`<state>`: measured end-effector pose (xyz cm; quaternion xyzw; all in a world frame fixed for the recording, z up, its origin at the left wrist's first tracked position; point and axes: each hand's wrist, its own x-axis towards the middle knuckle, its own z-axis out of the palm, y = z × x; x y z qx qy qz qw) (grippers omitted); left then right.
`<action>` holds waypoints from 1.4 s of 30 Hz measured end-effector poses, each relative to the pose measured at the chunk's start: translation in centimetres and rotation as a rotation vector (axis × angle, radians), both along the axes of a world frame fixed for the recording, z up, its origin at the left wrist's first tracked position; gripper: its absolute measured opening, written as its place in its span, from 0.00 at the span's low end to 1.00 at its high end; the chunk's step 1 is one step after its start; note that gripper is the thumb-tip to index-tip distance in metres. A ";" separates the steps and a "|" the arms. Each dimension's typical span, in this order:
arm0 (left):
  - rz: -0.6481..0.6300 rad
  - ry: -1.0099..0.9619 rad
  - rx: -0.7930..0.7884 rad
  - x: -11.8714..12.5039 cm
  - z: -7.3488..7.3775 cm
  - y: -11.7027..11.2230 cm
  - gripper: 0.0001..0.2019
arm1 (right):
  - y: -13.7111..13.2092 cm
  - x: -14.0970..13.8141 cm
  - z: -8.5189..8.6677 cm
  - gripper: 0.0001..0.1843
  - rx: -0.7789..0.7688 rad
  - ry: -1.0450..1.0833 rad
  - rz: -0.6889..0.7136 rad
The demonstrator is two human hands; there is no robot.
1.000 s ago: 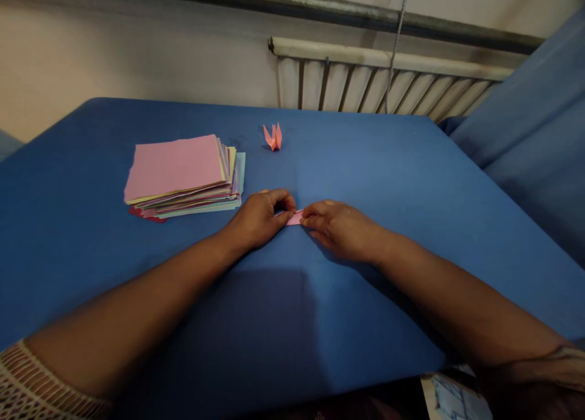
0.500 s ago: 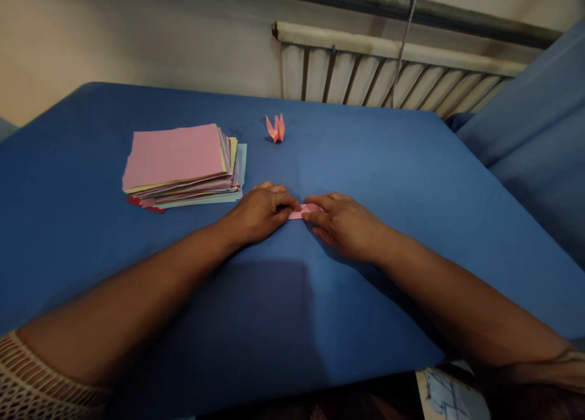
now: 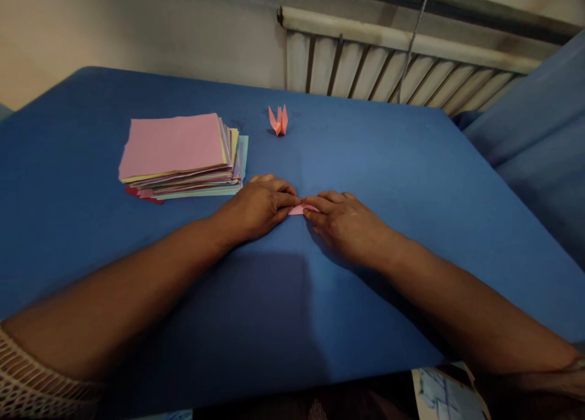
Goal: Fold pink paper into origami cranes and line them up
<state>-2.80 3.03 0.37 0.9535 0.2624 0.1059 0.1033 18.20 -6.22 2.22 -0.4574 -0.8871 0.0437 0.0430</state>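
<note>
To the right of the right hand (image 3: 350,225), the blue table (image 3: 420,182) leaves a wide passage. On the other side, a thick paper stack (image 3: 173,145) obstructs the way just beyond the left hand (image 3: 260,205). Farther back, between this stack and the folded figure (image 3: 278,125), the passage is narrow.

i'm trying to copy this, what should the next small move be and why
Probably press the pink paper down with the right hand while the left hand steadies it: both hands have fingers on it, nearly meeting, and the blue table lies beneath to press against.
</note>
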 end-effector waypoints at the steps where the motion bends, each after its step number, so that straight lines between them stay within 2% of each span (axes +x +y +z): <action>1: -0.013 0.012 0.009 -0.1 0.1 0.0 0.15 | 0.0 0.0 0.0 0.19 0.000 -0.001 -0.002; 5: -0.075 0.048 -0.015 -0.3 0.8 -0.1 0.15 | -0.1 0.0 0.0 0.18 -0.017 0.006 -0.003; 11: -0.072 0.047 -0.043 -0.7 1.8 -0.3 0.14 | 0.0 0.2 -0.1 0.18 -0.026 0.023 -0.016; 17: -0.141 -0.075 -0.061 -0.2 1.2 -0.7 0.12 | 0.5 0.2 -0.2 0.17 -0.050 0.084 -0.041; 22: -0.047 -0.051 -0.074 0.2 0.5 -0.6 0.12 | 1.8 0.8 -1.4 0.13 -0.061 0.235 -0.070; 27: -0.023 -0.078 -0.124 0.2 0.6 -0.5 0.10 | 2.9 1.3 -2.6 0.10 -0.049 0.363 -0.044; 32: 0.027 -0.060 -0.161 0.3 1.1 -0.7 0.11 | 2.9 1.1 -2.7 0.07 -0.036 0.397 -0.050; 38: 0.069 -0.080 -0.177 0.5 1.1 -0.8 0.10 | 3.1 0.8 -2.7 0.09 -0.039 0.390 -0.079; 42: 0.176 -0.075 -0.145 0.9 0.8 -1.2 0.10 | 3.3 0.5 -2.7 0.10 -0.035 0.353 -0.165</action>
